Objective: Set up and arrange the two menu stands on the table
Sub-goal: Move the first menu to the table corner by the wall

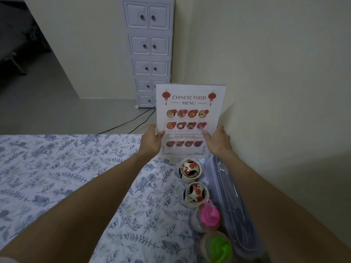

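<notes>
A clear menu stand (pixel 190 109) with a "Chinese Food Menu" sheet stands upright at the far right of the table (pixel 57 177), close to the wall. My left hand (pixel 152 141) grips its lower left edge. My right hand (pixel 218 141) grips its lower right edge. The stand's base sits at or just above the floral tablecloth; I cannot tell if it touches. A second panel shows behind its right edge. No separate second stand is in view.
Two ceramic rooster pots (pixel 190 170) (pixel 195 194) sit in front of the stand. Nearer are a pink-capped bottle (pixel 207 215) and a green-capped bottle (pixel 218 247). A long clear lidded container (pixel 228 196) lies along the wall. A white drawer cabinet (pixel 150 50) stands beyond the table.
</notes>
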